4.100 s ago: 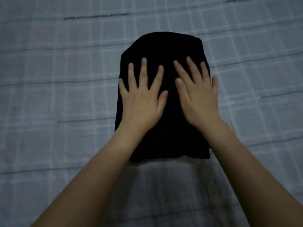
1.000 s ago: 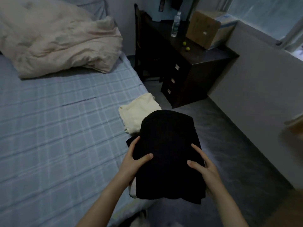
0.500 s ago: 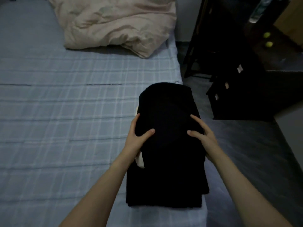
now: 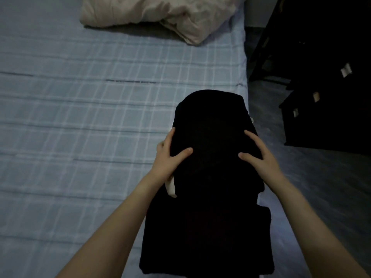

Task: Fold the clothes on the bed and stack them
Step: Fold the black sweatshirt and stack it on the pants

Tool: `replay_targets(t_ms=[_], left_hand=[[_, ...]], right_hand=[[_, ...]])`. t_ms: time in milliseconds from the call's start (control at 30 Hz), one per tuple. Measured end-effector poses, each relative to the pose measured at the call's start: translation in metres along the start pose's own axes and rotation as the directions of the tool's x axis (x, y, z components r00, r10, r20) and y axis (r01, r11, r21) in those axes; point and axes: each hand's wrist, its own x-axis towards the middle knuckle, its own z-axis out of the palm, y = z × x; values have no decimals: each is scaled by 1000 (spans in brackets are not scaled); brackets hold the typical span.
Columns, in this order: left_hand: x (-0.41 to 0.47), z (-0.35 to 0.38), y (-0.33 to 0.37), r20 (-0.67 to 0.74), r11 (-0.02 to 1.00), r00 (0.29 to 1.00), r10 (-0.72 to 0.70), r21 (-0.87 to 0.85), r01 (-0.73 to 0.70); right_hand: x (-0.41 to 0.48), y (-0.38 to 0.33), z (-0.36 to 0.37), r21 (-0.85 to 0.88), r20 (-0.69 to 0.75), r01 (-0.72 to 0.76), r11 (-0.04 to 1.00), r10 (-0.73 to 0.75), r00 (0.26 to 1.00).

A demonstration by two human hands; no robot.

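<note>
Nearest, a dark pile (image 4: 206,237) of folded clothes sits at the right edge of the bed (image 4: 80,117). Over it the left hand (image 4: 170,159) and right hand (image 4: 261,159) clasp the folded black garment (image 4: 212,121) by its sides, thumbs on top. A cream garment (image 4: 171,187) peeks out beneath. Lowering it level and square, slightly inboard of the mattress edge, should keep the pile from sliding. Beyond lies a crumpled quilt (image 4: 160,15).

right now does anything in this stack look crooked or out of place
Yes: a cream garment pokes out under the top black garment beside the left hand, so the layers are not lined up. The stack also sits right at the edge of the bed.
</note>
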Motion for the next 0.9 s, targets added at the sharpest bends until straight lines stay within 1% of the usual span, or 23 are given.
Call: replay_targets(t_ms=[33, 67, 100, 133, 167, 233, 300, 367, 500, 567, 700, 733, 800, 833, 900], left_hand=[[-1, 2, 8, -16, 988, 997, 73, 141, -70], [-3, 7, 16, 2, 943, 986, 169, 291, -162], [-3, 13, 22, 35, 879, 971, 238, 419, -230], [-5, 20, 26, 50, 822, 964, 261, 513, -249], [-6, 28, 27, 38, 779, 965, 261, 582, -233], [-7, 40, 17, 3, 704, 961, 278, 679, -206], [-6, 49, -6, 13, 614, 945, 326, 757, -223], [2, 54, -31, 32, 556, 933, 360, 796, -242], [13, 57, -45, 23, 533, 932, 363, 815, -228], [8, 54, -33, 46, 523, 943, 329, 823, -222], [-2, 43, 7, 96, 537, 974, 207, 820, -195], [-5, 40, 20, 99, 557, 980, 174, 811, -181], [-13, 31, 44, 90, 628, 985, 145, 761, -162], [-19, 27, 57, 99, 637, 980, 172, 747, -188], [-33, 18, 86, 131, 611, 953, 274, 741, -278]], right_hand=[[-3, -10, -1, -195, -68, 4, 981, -18, 998], [-5, -20, 1, -394, -132, 47, 918, -107, 986], [-6, -30, 8, -534, -154, 127, 836, -244, 958], [-5, -39, 17, -606, -124, 203, 769, -343, 931], [-3, -43, 28, -652, -69, 246, 717, -380, 923], [2, -29, 46, -730, 13, 246, 638, -346, 938], [7, 6, 54, -746, 12, 221, 628, -320, 947], [12, 37, 59, -724, -8, 242, 646, -358, 934], [27, 51, 64, -703, -22, 269, 659, -397, 917], [21, 42, 62, -708, -12, 255, 659, -372, 928], [11, 6, 48, -710, 53, 211, 672, -248, 967], [8, -7, 43, -709, 73, 201, 676, -214, 974], [0, -34, 32, -690, 102, 217, 691, -204, 974], [-6, -48, 27, -679, 109, 240, 694, -228, 968], [-20, -78, 17, -661, 92, 275, 698, -288, 953]])
